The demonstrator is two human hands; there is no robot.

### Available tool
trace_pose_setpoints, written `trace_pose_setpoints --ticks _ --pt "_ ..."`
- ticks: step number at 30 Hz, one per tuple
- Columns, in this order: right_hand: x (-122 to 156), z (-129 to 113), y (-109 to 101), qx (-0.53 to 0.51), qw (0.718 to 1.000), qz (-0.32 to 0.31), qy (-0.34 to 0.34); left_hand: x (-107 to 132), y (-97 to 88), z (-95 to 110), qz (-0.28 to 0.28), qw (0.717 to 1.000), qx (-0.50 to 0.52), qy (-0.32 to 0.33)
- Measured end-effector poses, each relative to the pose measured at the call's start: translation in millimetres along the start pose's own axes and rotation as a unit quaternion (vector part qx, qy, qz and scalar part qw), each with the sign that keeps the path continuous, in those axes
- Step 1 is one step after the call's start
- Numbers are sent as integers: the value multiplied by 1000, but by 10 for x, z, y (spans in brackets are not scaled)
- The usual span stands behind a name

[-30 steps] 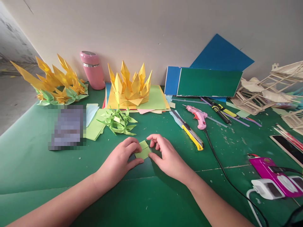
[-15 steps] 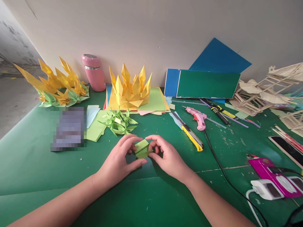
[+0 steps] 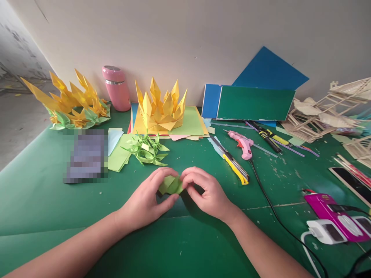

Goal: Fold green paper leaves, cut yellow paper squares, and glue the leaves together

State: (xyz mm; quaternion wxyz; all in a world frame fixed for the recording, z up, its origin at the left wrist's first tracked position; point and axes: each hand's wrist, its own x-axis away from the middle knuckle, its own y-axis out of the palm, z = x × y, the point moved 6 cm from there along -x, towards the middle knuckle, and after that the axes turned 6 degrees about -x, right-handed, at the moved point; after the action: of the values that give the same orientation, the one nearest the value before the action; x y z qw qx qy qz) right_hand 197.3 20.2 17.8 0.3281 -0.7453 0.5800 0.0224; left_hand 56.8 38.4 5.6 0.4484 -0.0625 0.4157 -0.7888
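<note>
A small piece of folded green paper (image 3: 171,185) is held just above the table between my hands. My left hand (image 3: 150,195) has its thumb and fingers closed on the paper's left side. With bent fingers, my right hand (image 3: 204,191) pinches the right edge. Part of the paper is covered by the fingers. Just beyond my left hand lies a cluster of green folded paper flowers (image 3: 147,148). A yellow folded paper crown (image 3: 162,112) stands behind it on stacked coloured sheets (image 3: 194,122).
A yellow utility knife (image 3: 236,170) and a pink glue gun (image 3: 243,144) with a trailing cord lie to the right. A magenta power strip (image 3: 333,216) is at the near right. At left are another crown (image 3: 78,104), a pink flask (image 3: 116,90) and a blurred-out object (image 3: 87,156).
My hands have come closer together and turned the green paper. Its right edge is now pinched by my right hand, and its visible folds look different.
</note>
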Motion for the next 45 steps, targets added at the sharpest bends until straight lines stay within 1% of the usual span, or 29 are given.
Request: trace_pose_setpoints --ticks 3,6,9,12,15,17,19,22,24,27,29,33,36,41,45 --pt "5 -9 -41 -24 1000 16 5 13 4 -58 0 997 48 -55" --pt "1 -31 -54 -56 998 11 11 28 3 -123 12 991 80 -107" --pt "4 -25 -7 -69 997 -4 32 29 -1 -159 29 986 98 -129" --pt "32 15 71 -48 997 4 56 23 19 -177 34 979 136 -147" --pt "66 43 120 -43 997 44 54 13 29 -180 60 957 220 -177" --pt "80 72 122 -79 992 78 58 3 30 -168 76 938 275 -195" --pt "85 110 114 -129 984 100 72 -8 41 -157 76 922 313 -214" --pt "80 138 104 -173 976 105 79 -15 63 -152 63 906 343 -239" --pt "80 139 88 -163 978 106 75 -12 78 -154 57 898 358 -251" --pt "86 121 56 -109 986 111 61 5 102 -168 51 887 370 -270" --pt "83 86 41 -72 991 109 41 22 113 -184 44 891 352 -285" --pt "67 4 19 -23 994 103 -1 50 88 -212 52 913 271 -301" --pt "58 -35 19 4 995 97 -20 65 62 -209 63 925 226 -297" --pt "57 -86 39 46 994 81 -52 79 47 -191 62 943 158 -287" --pt "71 -103 48 90 990 75 -76 76 29 -172 70 947 136 -282"
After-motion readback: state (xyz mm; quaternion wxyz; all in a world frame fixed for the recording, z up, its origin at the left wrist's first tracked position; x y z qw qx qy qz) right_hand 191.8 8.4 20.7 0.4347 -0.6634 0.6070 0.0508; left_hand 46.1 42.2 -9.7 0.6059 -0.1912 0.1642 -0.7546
